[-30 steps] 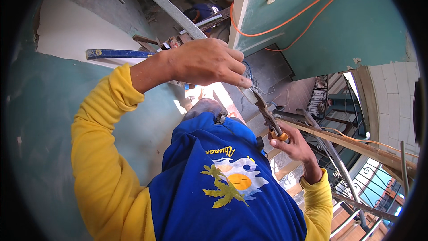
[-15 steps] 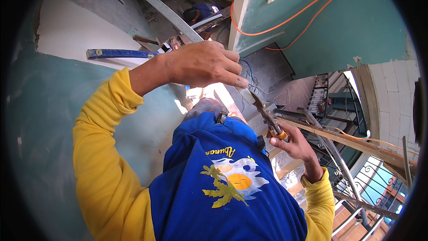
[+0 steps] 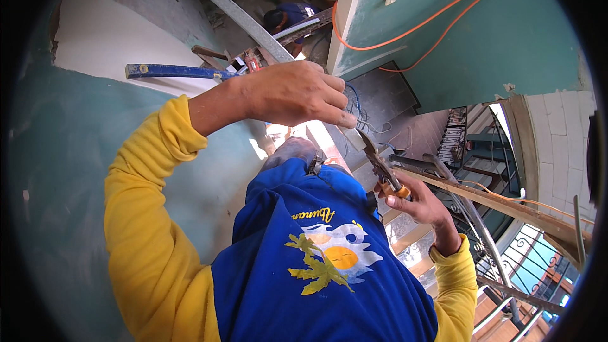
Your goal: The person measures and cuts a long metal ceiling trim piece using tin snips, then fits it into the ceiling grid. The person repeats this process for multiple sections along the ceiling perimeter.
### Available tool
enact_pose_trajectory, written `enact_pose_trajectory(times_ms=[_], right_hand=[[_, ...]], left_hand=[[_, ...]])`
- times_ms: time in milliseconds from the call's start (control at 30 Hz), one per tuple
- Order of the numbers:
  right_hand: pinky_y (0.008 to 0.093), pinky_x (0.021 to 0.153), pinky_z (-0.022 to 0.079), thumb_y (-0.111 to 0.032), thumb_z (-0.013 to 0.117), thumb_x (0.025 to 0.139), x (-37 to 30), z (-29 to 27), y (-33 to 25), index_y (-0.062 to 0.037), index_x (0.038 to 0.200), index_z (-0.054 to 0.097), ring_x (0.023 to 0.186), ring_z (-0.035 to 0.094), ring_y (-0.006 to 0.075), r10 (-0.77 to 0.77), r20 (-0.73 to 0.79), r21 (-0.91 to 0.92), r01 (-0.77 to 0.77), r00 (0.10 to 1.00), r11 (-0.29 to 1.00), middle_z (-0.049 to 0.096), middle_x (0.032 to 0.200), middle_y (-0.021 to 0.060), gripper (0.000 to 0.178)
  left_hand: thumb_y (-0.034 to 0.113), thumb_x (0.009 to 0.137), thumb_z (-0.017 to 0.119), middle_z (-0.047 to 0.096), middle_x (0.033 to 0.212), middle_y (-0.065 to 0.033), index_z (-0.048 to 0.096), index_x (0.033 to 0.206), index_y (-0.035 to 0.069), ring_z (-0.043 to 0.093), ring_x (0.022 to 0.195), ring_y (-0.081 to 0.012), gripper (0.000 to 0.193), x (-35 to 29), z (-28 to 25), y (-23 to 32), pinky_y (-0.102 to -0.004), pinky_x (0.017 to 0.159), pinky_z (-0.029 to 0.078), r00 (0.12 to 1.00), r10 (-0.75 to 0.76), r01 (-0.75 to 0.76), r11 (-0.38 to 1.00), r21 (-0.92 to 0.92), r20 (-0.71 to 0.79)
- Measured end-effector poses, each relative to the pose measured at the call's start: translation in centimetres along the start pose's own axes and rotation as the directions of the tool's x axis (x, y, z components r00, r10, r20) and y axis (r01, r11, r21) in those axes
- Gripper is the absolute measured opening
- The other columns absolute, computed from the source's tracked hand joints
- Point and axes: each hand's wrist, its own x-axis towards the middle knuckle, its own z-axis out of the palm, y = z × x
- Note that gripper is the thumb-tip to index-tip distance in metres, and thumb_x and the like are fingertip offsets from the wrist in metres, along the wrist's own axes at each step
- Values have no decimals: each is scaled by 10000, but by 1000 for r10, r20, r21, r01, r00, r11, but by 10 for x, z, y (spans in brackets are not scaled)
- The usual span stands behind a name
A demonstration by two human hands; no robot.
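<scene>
My left hand is closed, its thumb and fingertips pinching a long, thin metal strip. The strip rises from behind this hand toward the upper left. Its pale lower end shows just below my fingertips. My right hand grips tin snips by their orange handles. Their dark jaws point up and left and meet the end of the strip; whether the blades are closed on it I cannot tell. My left palm and most of the fingers' inner side are hidden.
A blue spirit level rests along the half-wall's top at left. An orange cable loops over the green wall. A wooden beam and metal tubing stand at right. Another person bends down below, at the top.
Both hands, the strip and the snips keep nearly the same pose. The view has shifted slightly, so the surroundings sit a little lower and to the right.
</scene>
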Motion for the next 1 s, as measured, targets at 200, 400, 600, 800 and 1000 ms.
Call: enact_pose_trajectory(times_ms=[200, 400, 600, 800, 1000], right_hand=[[400, 996, 494, -544, 771, 970, 4, -1, -5, -26, 1419, 627, 1130, 637, 227, 15, -19, -40, -15, 1000, 999, 720, 1177, 127, 700], [390, 860, 504, -520, 779, 970, 6, 5, -12, -10, 1350, 653, 959, 627, 191, -32, -85, -135, 20, 996, 991, 721, 1040, 114, 649], [391, 764, 515, -497, 791, 960, 10, 1, -10, 1, 1296, 678, 819, 633, 192, -70, -81, -233, 49, 994, 971, 714, 910, 128, 611], [390, 738, 521, -409, 813, 957, 13, 7, -8, 18, 1282, 675, 770, 661, 205, -145, -154, -222, 109, 977, 969, 719, 864, 140, 554], [401, 730, 526, -329, 815, 944, 22, 7, -10, 16, 1282, 674, 740, 683, 265, -176, -209, -370, 89, 962, 925, 691, 834, 170, 503]], left_hand=[[116, 957, 694, 733, 1016, 12, 735, 1256, 212, 708, 1014, -182, 317, -5, 2, -3, -342, 800, 585, 1000, -16, 16, 1000, 18, -16], [106, 949, 707, 733, 1011, 8, 737, 1248, 207, 712, 1010, -185, 317, -9, 3, -4, -348, 807, 600, 1000, -21, 21, 1000, 17, -9], [83, 926, 704, 720, 1001, 6, 748, 1228, 192, 705, 1002, -185, 324, -12, 8, -6, -348, 788, 599, 999, -13, 13, 1000, -4, -32], [39, 879, 698, 681, 956, 13, 736, 1234, 178, 687, 1005, -186, 383, -13, 13, -11, -347, 750, 579, 999, -8, 7, 1000, -23, -51], [213, 909, 793, 711, 1067, 0, 739, 1238, 183, 683, 1039, -179, 335, -13, 6, -16, -355, 832, 584, 993, -86, 93, 992, 90, -79]])
